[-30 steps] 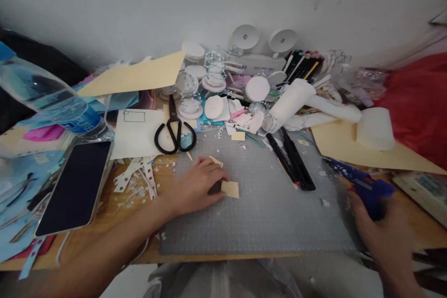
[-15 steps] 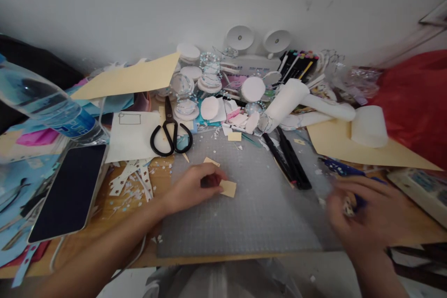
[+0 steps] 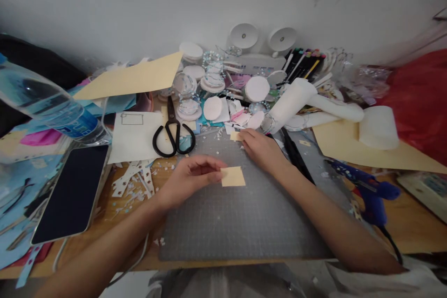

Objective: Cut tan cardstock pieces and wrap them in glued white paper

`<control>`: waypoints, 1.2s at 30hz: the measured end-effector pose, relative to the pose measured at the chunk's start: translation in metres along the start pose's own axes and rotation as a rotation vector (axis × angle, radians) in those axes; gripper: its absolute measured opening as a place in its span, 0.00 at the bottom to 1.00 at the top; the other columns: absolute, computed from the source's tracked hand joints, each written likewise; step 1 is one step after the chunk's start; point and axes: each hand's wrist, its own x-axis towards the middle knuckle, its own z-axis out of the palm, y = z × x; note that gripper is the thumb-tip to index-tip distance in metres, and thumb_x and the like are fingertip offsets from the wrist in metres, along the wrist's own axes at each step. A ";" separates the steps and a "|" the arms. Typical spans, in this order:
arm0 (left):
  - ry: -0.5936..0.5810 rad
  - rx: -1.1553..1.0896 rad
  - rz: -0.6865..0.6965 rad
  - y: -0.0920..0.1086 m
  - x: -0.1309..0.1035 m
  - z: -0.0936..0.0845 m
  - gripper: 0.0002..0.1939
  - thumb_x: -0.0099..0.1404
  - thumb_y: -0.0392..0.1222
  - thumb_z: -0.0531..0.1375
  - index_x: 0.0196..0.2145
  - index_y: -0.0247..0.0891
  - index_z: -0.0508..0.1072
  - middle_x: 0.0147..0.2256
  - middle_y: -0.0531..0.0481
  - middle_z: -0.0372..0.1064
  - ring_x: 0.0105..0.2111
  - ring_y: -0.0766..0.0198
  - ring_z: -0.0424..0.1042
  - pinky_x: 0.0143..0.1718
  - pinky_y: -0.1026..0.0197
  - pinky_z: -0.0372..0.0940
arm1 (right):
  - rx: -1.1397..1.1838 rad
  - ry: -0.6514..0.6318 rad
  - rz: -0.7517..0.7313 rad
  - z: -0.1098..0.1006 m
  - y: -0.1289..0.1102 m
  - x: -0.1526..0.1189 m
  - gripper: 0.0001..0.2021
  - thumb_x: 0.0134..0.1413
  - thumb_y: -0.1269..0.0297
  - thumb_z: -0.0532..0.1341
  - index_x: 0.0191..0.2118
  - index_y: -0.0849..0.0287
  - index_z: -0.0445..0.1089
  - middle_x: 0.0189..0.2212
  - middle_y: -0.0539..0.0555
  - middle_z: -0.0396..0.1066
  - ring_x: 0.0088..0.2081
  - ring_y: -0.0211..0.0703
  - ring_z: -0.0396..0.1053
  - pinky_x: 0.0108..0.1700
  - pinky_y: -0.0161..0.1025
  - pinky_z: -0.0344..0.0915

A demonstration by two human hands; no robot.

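Note:
My left hand [image 3: 195, 177] pinches a small rectangle of pale yellow paper [image 3: 233, 176] by its left edge, just above the grey cutting mat [image 3: 244, 223]. Farther back, my right hand [image 3: 263, 151] has its fingertips closed on the edge of a second small yellow paper piece [image 3: 235, 136] at the back of the mat. A blue glue gun [image 3: 372, 191] lies to the right, beside my right forearm. Black-handled scissors [image 3: 172, 137] rest behind my left hand. Part of a black pen-like tool [image 3: 296, 156] shows behind my right arm.
A water bottle [image 3: 52, 102] and a phone [image 3: 71, 194] are at the left, near paper scraps [image 3: 134, 179]. White discs [image 3: 257, 89], white rolls [image 3: 291, 102] and markers [image 3: 307, 65] crowd the back. Larger yellow sheets [image 3: 132, 77] lie about, and a red bag [image 3: 419, 98] stands right.
My right hand has left the glue gun, which now lies on the table, and reached across to the paper piece at the back. My left hand has raised its paper slightly.

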 end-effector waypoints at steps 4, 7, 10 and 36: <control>0.000 -0.017 0.018 0.000 0.000 0.000 0.08 0.55 0.39 0.68 0.35 0.38 0.78 0.37 0.51 0.77 0.36 0.67 0.74 0.41 0.65 0.67 | 0.078 0.092 0.014 -0.005 -0.001 -0.005 0.10 0.62 0.71 0.51 0.40 0.62 0.69 0.40 0.63 0.73 0.43 0.52 0.70 0.44 0.45 0.67; 0.000 0.000 0.023 0.000 0.000 0.000 0.08 0.56 0.39 0.67 0.35 0.38 0.78 0.37 0.51 0.77 0.36 0.67 0.74 0.41 0.65 0.67 | 0.152 0.209 0.057 -0.016 -0.006 -0.014 0.09 0.62 0.70 0.50 0.39 0.61 0.68 0.37 0.60 0.73 0.41 0.49 0.70 0.46 0.46 0.67; 0.020 0.035 0.016 0.000 0.000 0.000 0.07 0.57 0.39 0.67 0.35 0.37 0.78 0.36 0.50 0.77 0.36 0.67 0.73 0.41 0.65 0.67 | 0.398 0.307 0.171 -0.029 -0.015 -0.028 0.04 0.61 0.67 0.53 0.38 0.57 0.65 0.32 0.54 0.72 0.33 0.42 0.71 0.38 0.40 0.68; -0.013 0.060 0.084 0.001 -0.002 0.007 0.05 0.58 0.36 0.65 0.35 0.38 0.79 0.35 0.51 0.76 0.34 0.67 0.73 0.36 0.67 0.67 | 1.499 -0.300 0.350 -0.040 -0.049 -0.051 0.13 0.52 0.58 0.65 0.27 0.58 0.62 0.19 0.46 0.65 0.21 0.31 0.62 0.23 0.29 0.59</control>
